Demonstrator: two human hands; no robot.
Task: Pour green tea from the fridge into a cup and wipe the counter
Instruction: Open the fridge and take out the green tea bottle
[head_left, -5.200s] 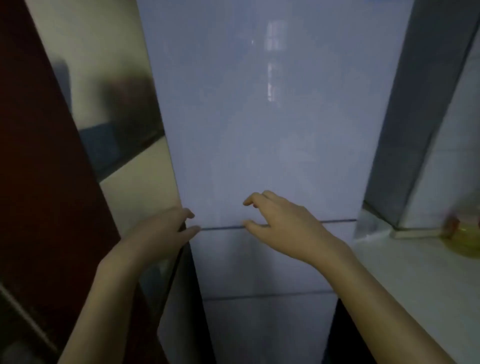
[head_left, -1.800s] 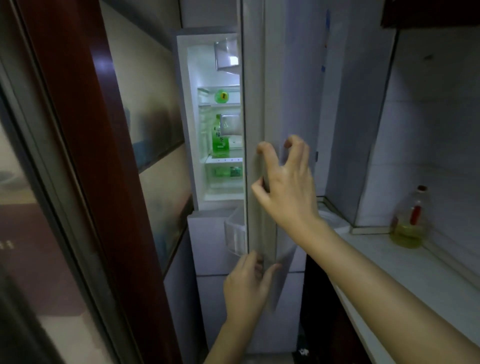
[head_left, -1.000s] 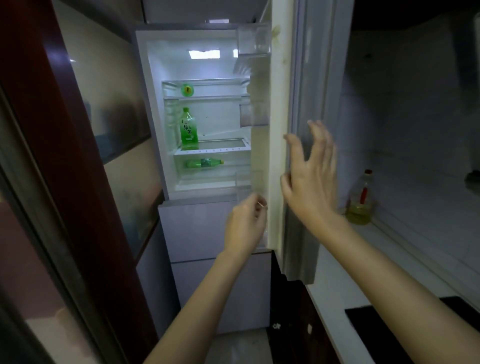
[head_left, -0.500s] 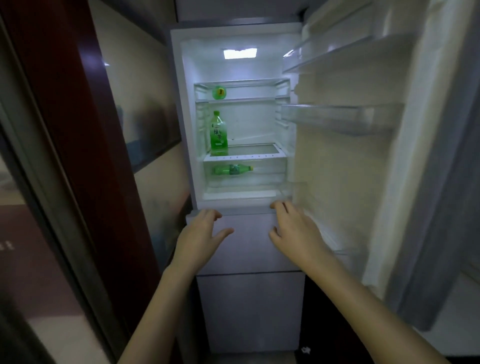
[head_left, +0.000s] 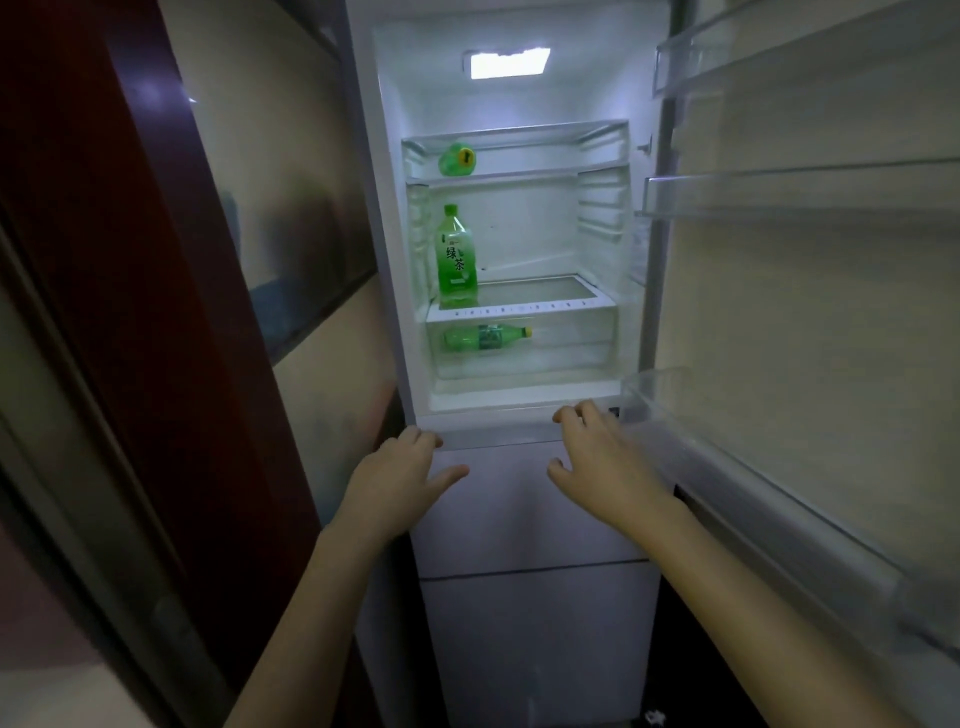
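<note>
two bare hands are held spread and holding nothing before the open fridge (head_left: 535, 499), the left hand (head_left: 397, 480) and the right hand (head_left: 602, 467) near its lower sill. the green tea bottle (head_left: 456, 257) is seen upright on the middle shelf (head_left: 545, 299), at its left side, well apart from both hands.

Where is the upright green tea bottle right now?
In the head view, the upright green tea bottle stands at the left of the fridge's middle shelf, above a bottle lying in the drawer.

Upright bottle (head_left: 456, 258) on shelf (head_left: 540, 303), another bottle (head_left: 485, 338) below.
</note>
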